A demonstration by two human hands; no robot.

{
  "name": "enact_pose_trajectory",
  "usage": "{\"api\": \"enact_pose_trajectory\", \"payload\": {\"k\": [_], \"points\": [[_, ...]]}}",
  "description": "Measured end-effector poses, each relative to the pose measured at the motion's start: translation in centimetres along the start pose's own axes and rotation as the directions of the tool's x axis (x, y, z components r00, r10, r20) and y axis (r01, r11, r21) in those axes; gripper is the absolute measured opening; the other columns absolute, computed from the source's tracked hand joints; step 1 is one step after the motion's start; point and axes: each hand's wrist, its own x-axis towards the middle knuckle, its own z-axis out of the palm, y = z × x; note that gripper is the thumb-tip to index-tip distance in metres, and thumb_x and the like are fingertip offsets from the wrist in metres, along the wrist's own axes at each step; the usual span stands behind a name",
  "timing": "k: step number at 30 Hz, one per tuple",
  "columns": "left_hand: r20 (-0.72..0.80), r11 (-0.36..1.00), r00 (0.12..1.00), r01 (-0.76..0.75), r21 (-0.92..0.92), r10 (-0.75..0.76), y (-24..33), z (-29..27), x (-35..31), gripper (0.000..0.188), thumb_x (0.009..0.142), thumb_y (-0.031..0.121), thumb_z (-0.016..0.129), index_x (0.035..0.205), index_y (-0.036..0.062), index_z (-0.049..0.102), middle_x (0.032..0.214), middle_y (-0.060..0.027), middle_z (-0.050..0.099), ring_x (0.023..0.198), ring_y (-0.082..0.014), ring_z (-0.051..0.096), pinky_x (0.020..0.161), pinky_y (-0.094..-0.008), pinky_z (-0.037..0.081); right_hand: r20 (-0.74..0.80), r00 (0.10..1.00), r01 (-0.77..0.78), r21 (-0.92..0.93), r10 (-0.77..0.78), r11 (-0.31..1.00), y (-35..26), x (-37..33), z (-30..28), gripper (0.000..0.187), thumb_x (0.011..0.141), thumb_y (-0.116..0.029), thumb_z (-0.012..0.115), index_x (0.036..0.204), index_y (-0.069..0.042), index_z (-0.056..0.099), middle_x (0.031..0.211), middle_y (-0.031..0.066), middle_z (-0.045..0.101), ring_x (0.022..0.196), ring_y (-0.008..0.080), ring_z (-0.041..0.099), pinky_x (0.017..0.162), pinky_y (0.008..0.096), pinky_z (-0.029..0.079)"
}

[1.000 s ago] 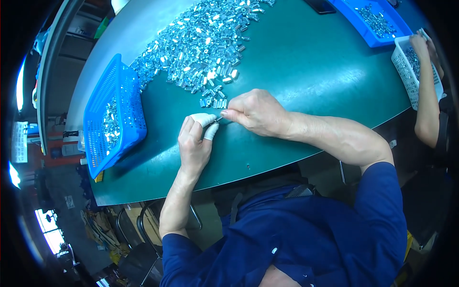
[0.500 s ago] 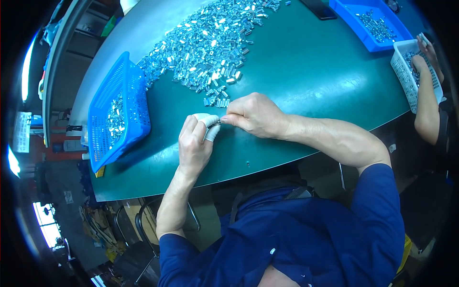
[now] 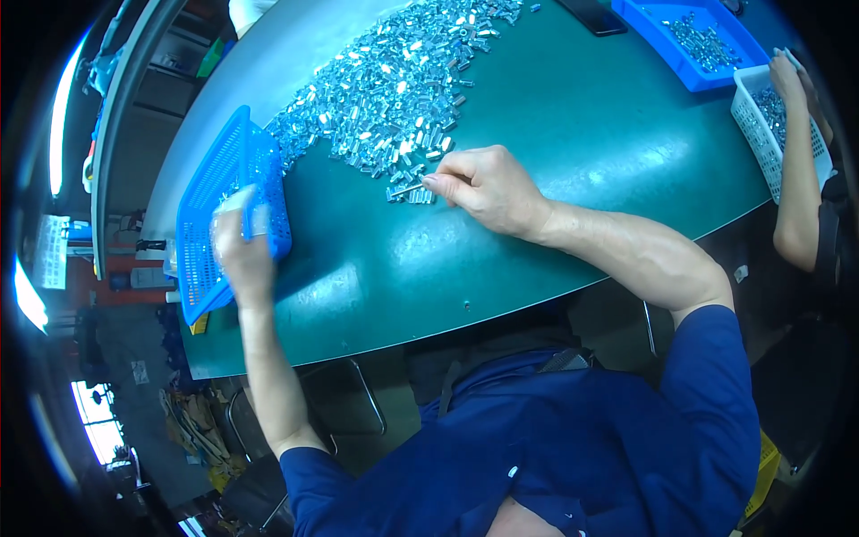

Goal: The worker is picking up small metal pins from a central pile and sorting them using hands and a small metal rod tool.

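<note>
My right hand [image 3: 490, 190] is closed, thumb and fingers pinching a thin metal rod [image 3: 410, 189]. The rod points left over a few short silvery metal pieces [image 3: 420, 198] at the near tip of a large heap of similar pieces [image 3: 385, 98]. My left hand [image 3: 243, 255], with white coverings on some fingers, is over the blue mesh basket [image 3: 199, 210] on the left. Motion smears its fingers, so whether they hold anything does not show. The hand hides most of the basket's contents.
The green tabletop [image 3: 573, 116] has a curved near edge. At the far right stand a blue tray [image 3: 658, 36] of metal pieces and a white basket [image 3: 761, 166], where another person's hands [image 3: 792, 85] work. A dark flat object [image 3: 591, 16] lies at the back.
My hands have come apart. The left has swung left to the blue basket; the right has moved slightly up and right, its rod now over the small pieces. The other person's hands have shifted up.
</note>
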Motion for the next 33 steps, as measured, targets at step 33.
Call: {"api": "enact_pose_trajectory", "payload": {"k": [33], "points": [[0.230, 0.743, 0.973, 0.178, -0.646, -0.034, 12.9, 7.5, -2.5, 0.020, 0.083, -0.001, 0.081, 0.100, 0.0042, 0.071, 0.101, -0.0108, 0.072, 0.096, -0.0295, 0.069, 0.084, -0.0391, 0.055, 0.194, 0.975, -0.104, -0.060, 0.113, 0.993, 0.0, -0.8, 1.5, 0.039, 0.103, -0.033, 0.062, 0.078, -0.004, 0.071, 0.066, 0.0138, 0.067, 0.062, 0.0316, 0.067, 0.060, 0.0445, 0.050]]}}
